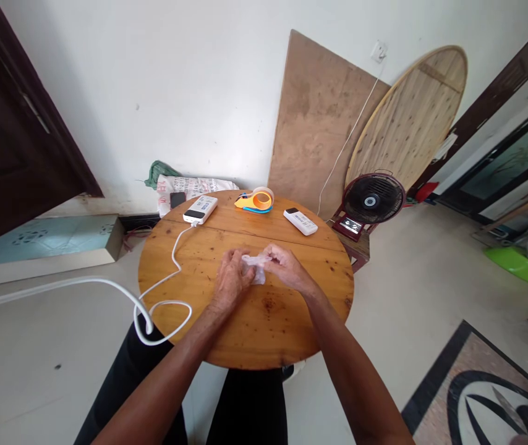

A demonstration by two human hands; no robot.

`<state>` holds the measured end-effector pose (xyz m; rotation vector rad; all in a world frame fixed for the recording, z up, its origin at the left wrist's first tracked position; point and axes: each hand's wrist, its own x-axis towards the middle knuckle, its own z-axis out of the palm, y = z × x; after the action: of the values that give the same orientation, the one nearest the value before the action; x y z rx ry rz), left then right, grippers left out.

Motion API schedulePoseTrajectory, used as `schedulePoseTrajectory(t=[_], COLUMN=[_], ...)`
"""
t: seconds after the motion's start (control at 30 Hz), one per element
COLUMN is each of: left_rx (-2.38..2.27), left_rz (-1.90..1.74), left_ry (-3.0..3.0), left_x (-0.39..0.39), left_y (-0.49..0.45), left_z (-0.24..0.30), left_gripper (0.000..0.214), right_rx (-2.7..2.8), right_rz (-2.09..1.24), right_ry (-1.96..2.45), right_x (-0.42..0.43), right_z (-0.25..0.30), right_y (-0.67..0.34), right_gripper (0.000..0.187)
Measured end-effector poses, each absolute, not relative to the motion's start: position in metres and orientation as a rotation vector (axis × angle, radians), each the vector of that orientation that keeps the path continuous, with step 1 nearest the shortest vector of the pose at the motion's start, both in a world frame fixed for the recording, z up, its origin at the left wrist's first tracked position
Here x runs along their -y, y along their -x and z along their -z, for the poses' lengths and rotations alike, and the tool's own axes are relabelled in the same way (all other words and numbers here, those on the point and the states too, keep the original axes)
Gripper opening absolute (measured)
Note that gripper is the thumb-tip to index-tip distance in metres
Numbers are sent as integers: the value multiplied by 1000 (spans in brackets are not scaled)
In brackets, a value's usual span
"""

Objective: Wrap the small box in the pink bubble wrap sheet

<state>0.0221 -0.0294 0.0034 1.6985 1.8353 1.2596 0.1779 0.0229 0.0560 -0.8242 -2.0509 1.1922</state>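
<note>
A small crumpled piece of thin, whitish see-through plastic [259,276], perhaps a bag, lies between my hands over the middle of the round wooden table [268,343]. My left hand [232,278] is curled at its left side, with thumb and fingers closed on it. From the right, my right hand [285,266] pinches its upper edge between thumb and fingers. Whether anything is inside the plastic cannot be made out.
A white power bank [200,210] with a plugged-in white cable [175,253] stands at the table's back left. An orange tape dispenser [255,201] and another white power bank [300,221] lie along the back. Beyond the right edge is a fan [371,199].
</note>
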Motion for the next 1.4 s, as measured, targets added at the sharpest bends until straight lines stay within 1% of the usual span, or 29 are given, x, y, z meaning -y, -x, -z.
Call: schedulePoseTrajectory(t=[0.1, 0.2, 0.4, 0.57, 0.73, 0.87, 1.0, 1.07, 1.2, 1.4], left_rx=[-1803, -1810, -1835, -1766, -1639, -1553, -1610, -1680, -1770, -1816], left_rz=[-1260, -1252, -1172, -1156, -1235, -1279, -1187, -1142, -1079, -1009], left_ry=[-1727, -1769, -1825, -1759, -1781, -1833, -2029, -2142, -2272, -2278], left_x=[30, 31, 30, 30, 31, 42, 59, 65, 71, 68], left_y=[-23, -23, -19, -14, -11, -6, 2, 5, 6, 1], left_z=[-3, -4, -7, -7, -5, -5, -3, 0, 5, 3], left_gripper=[24, 22, 15, 12, 19, 25, 37, 41, 43, 44], right_rx=[2020, 1982, 1956, 1952, 1929, 1943, 2049, 2113, 2223, 2279], right_rz=[-1227, -1192, -1069, -1069, -1161, -1141, -979, -886, -775, -637], right_ry=[816, 801, 830, 853, 772, 761, 716, 690, 662, 616], right_x=[-13, -5, 5, 10, 15, 18, 18, 17, 17, 16], right_z=[-52, -46, -38, -35, -36, -35, -26, -22, -23, -21], right_y=[-179, -180, -177, -177, -179, -180, -183, -185, -189, -190], right_gripper=[9, 7, 11, 11, 12, 12, 5, 5, 9, 12])
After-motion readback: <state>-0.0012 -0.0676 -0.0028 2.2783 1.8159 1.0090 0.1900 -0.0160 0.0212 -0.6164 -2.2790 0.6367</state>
